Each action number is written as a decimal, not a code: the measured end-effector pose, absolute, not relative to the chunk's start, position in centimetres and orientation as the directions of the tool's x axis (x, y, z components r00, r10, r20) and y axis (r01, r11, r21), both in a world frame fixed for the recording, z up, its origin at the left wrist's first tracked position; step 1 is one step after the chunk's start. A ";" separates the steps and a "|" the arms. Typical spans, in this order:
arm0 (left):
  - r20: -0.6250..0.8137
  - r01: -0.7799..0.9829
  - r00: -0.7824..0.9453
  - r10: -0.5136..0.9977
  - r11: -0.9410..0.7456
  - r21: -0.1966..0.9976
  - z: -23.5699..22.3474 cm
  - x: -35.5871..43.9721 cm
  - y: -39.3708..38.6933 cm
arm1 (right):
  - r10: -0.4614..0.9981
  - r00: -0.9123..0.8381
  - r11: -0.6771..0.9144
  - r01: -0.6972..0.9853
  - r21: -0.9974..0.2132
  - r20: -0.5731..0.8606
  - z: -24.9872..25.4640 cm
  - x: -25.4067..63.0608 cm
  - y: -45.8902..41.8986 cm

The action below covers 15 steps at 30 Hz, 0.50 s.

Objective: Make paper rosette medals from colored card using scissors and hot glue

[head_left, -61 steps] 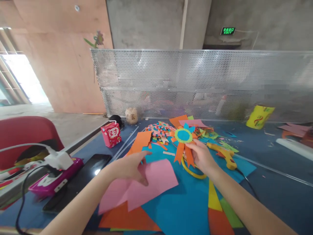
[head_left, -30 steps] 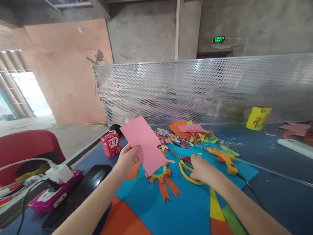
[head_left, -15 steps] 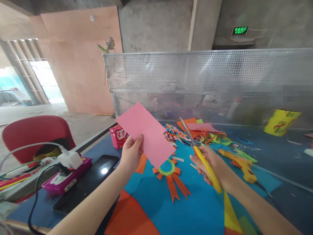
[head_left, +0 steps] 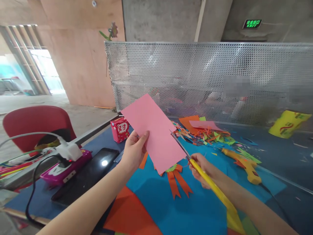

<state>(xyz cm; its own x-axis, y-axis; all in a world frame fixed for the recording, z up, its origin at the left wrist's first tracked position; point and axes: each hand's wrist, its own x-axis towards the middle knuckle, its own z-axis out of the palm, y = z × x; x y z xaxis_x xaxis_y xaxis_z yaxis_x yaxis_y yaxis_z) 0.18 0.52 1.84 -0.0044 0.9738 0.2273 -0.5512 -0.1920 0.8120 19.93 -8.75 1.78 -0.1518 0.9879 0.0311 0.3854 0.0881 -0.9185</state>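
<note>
My left hand (head_left: 135,148) pinches a pink sheet of paper (head_left: 151,127) between thumb and fingers, holding it tilted above the table. Yellow-handled scissors (head_left: 207,179) are in my right hand (head_left: 204,168), with the blades along the sheet's lower right edge, where a small notch shows. Whether the blades have closed on the paper is hard to make out. Partly covered by the sheet, an orange and green paper rosette (head_left: 174,182) with two ribbon tails lies on blue paper (head_left: 195,202).
Paper scraps (head_left: 207,135) are heaped at the back. A yellow hot glue gun (head_left: 244,164) lies to the right, near a yellow packet (head_left: 290,124). Leftward are a red box (head_left: 119,129), a black phone or tablet (head_left: 85,176) and a purple power strip (head_left: 63,169). A perforated metal screen (head_left: 171,75) borders the table.
My right hand has brought the scissors left and down, so their blades now meet the pink sheet's edge. The sheet has shifted slightly right and covers more of the rosette.
</note>
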 end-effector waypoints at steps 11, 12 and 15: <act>0.332 -0.476 0.069 0.941 -0.262 0.840 1.0 0.7 0.1 | 0.988 -0.156 0.048 0.329 -0.943 -0.005 1.9 19.4 -8.8; 0.344 -0.471 0.066 0.937 -0.275 0.838 1.0 0.7 0.1 | 0.989 -0.149 0.028 0.326 -0.945 -0.023 1.9 19.4 -8.8; 0.378 -0.467 0.054 0.924 -0.311 0.828 0.9 0.6 0.2 | 0.991 -0.121 -0.020 0.296 -0.955 -0.059 1.8 19.3 -9.0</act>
